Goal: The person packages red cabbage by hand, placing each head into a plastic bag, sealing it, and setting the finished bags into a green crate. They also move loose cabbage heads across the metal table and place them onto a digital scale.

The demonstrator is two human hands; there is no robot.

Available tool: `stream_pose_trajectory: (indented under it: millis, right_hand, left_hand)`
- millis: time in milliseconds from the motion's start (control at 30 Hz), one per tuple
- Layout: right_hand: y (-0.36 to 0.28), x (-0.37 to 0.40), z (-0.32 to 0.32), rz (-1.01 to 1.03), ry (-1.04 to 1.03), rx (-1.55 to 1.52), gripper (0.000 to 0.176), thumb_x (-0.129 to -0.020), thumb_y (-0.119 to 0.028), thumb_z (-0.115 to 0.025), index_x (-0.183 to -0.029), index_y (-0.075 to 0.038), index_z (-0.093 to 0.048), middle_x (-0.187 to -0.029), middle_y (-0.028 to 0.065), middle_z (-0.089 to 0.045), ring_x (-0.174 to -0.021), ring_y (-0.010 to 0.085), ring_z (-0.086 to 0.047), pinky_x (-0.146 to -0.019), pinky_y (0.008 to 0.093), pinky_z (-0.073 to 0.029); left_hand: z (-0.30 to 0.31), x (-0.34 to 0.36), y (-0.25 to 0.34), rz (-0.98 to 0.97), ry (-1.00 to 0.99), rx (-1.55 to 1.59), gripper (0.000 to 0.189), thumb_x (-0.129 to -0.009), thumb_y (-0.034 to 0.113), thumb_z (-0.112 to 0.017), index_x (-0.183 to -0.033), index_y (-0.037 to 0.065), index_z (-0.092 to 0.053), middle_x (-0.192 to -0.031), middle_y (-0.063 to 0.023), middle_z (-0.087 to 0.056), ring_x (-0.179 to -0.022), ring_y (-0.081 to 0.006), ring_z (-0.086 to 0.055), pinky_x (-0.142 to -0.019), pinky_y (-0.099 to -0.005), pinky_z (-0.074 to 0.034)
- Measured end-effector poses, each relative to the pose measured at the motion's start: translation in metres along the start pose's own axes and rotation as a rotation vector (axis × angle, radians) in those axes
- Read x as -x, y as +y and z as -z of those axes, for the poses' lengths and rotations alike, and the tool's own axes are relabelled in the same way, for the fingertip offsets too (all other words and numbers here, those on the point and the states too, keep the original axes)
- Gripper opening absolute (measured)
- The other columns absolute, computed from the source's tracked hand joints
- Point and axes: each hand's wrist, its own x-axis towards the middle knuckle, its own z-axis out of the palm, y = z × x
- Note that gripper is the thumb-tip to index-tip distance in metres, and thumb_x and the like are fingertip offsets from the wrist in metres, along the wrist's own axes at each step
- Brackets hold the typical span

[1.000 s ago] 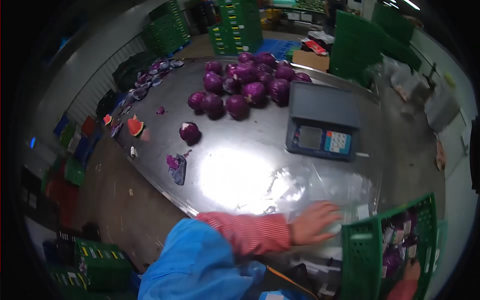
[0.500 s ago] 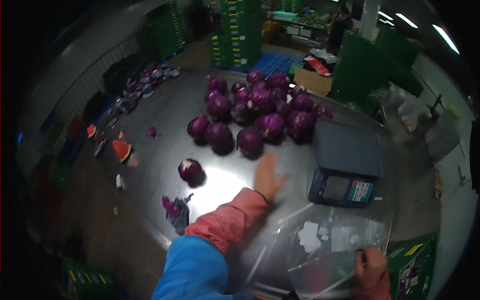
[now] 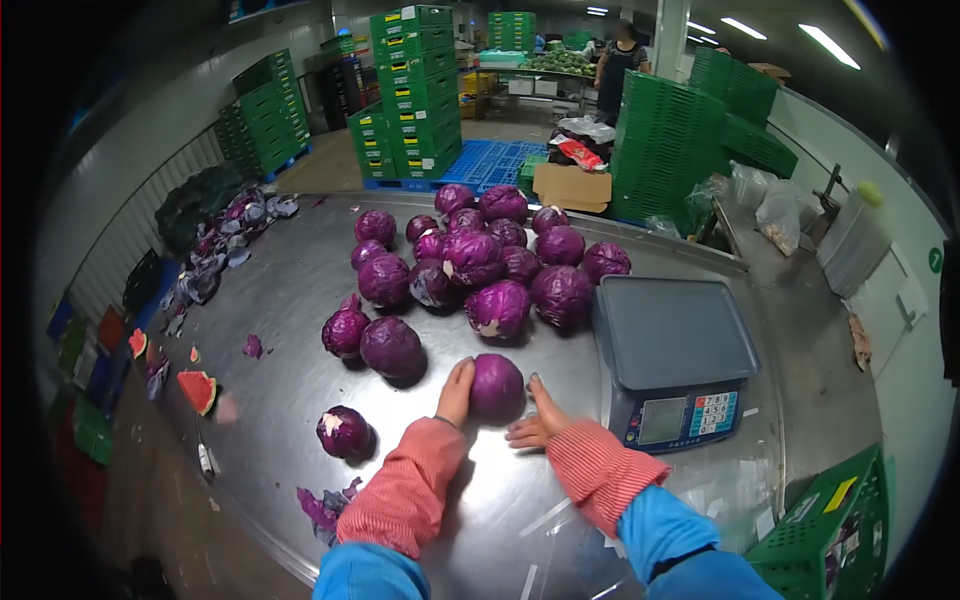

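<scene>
A round red cabbage sits on the steel table, apart from the pile. My left hand is curved against its left side, fingers pressed to the leaves. On the other side, my right hand is open with fingers apart, close to the cabbage but with a gap showing. Behind them lies a heap of several red cabbages. A smaller cabbage with a pale cut patch rests left of my left forearm. Right of my hands stands a digital scale with a bare platform.
Loose purple leaves and a watermelon wedge lie on the left, near a white-handled knife. Trimmed leaves heap along the far left edge. Green crates stack behind the table; another crate stands at lower right. A person stands far back.
My left hand has drawn one cabbage toward me from the pile's front. My right hand has left the clear plastic at lower right and come beside this cabbage. The view has tilted up.
</scene>
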Motion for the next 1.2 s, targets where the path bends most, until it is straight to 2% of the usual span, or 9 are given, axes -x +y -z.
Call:
stream_pose_trajectory:
  millis: [133,167,300,400,533,700,833,1000,1200]
  right_hand:
    - [0.002,0.037,0.003,0.111,-0.295,-0.309,0.093,-0.078,-0.081,-0.031,-0.144,-0.016,-0.023,-0.141,0.0217,-0.035,-0.124,0.0394,-0.044,-0.096,0.0553,-0.043]
    - [-0.009,0.078,-0.006,0.037,-0.171,-0.358,0.078,-0.089,-0.071,-0.013,-0.139,-0.016,-0.035,-0.139,0.0143,-0.041,-0.124,0.0332,-0.043,-0.103,0.0529,-0.034]
    - [0.049,0.119,0.068,0.221,-0.406,-0.802,0.064,-0.094,-0.058,-0.032,-0.135,-0.009,-0.041,-0.133,0.0161,-0.048,-0.121,0.0326,-0.049,-0.103,0.0517,-0.039]
    - [0.095,0.191,0.118,0.363,-0.163,-0.776,0.069,-0.088,-0.055,-0.05,-0.136,-0.007,-0.038,-0.134,0.0188,-0.046,-0.122,0.0337,-0.048,-0.103,0.0526,-0.039]
    - [0.157,0.289,0.169,0.503,-0.106,-0.845,0.067,-0.087,-0.051,-0.054,-0.134,-0.004,-0.04,-0.132,0.0189,-0.048,-0.12,0.0341,-0.049,-0.102,0.0515,-0.041]
    - [0.256,0.364,0.181,0.516,0.081,-0.925,0.07,-0.086,-0.054,-0.05,-0.133,-0.004,-0.041,-0.132,0.0201,-0.047,-0.12,0.036,-0.049,-0.101,0.0526,-0.041]
    - [0.318,0.398,0.175,0.519,-0.01,-0.991,0.07,-0.083,-0.049,-0.055,-0.134,-0.004,-0.039,-0.132,0.0198,-0.046,-0.121,0.036,-0.048,-0.102,0.0518,-0.04]
    - [0.361,0.419,0.175,0.508,-0.021,-0.979,0.07,-0.083,-0.046,-0.059,-0.134,-0.002,-0.039,-0.134,0.0193,-0.045,-0.122,0.0353,-0.047,-0.104,0.0498,-0.038]
    - [0.38,0.425,0.169,0.485,-0.052,-0.938,0.069,-0.085,-0.048,-0.056,-0.135,-0.004,-0.038,-0.135,0.0184,-0.045,-0.123,0.0335,-0.046,-0.105,0.0487,-0.037]
  left_hand:
    - [-0.053,0.078,0.041,-0.304,0.058,-0.363,0.044,-0.092,0.027,-0.051,-0.129,0.004,-0.047,-0.129,-0.0195,-0.044,-0.121,-0.0313,-0.042,-0.103,-0.0374,-0.033]
    - [-0.061,0.1,0.045,-0.398,0.042,-0.431,0.048,-0.09,0.027,-0.052,-0.132,0.003,-0.045,-0.13,-0.0203,-0.043,-0.122,-0.0324,-0.041,-0.104,-0.0385,-0.033]
    - [-0.1,0.214,0.125,-0.243,-0.301,0.108,0.074,-0.083,0.014,-0.056,-0.145,0.003,-0.018,-0.138,-0.0195,-0.038,-0.127,-0.0311,-0.038,-0.107,-0.0415,-0.029]
    - [-0.103,0.275,0.12,-0.224,-0.325,-0.084,0.068,-0.079,0.007,-0.058,-0.14,0.002,-0.03,-0.138,-0.0194,-0.039,-0.125,-0.0311,-0.042,-0.105,-0.0403,-0.031]
    - [-0.101,0.366,0.062,-0.417,-0.856,-0.994,0.08,-0.074,0.046,-0.068,-0.138,0.01,-0.038,-0.146,-0.0158,-0.03,-0.133,-0.0373,-0.03,-0.107,-0.0529,-0.025]
    - [-0.112,0.362,0.021,-0.546,-0.833,-1.304,0.08,-0.074,0.054,-0.066,-0.139,0.016,-0.038,-0.149,-0.0124,-0.027,-0.137,-0.0319,-0.025,-0.108,-0.0553,-0.022]
    - [-0.117,0.352,0.029,-0.516,-0.837,-1.382,0.076,-0.077,0.051,-0.064,-0.139,0.017,-0.037,-0.149,-0.0112,-0.025,-0.138,-0.0313,-0.023,-0.109,-0.0549,-0.02]
    - [-0.145,0.396,0.041,-0.546,-0.587,-0.894,0.036,-0.072,0.01,-0.068,-0.107,0.006,-0.057,-0.105,-0.0134,-0.055,-0.097,-0.0336,-0.053,-0.082,-0.0398,-0.045]
    - [-0.177,0.434,-0.002,-0.367,-0.584,-0.836,0.024,-0.074,0.011,-0.069,-0.095,0.005,-0.058,-0.089,-0.0148,-0.052,-0.09,-0.0334,-0.054,-0.078,-0.0406,-0.046]
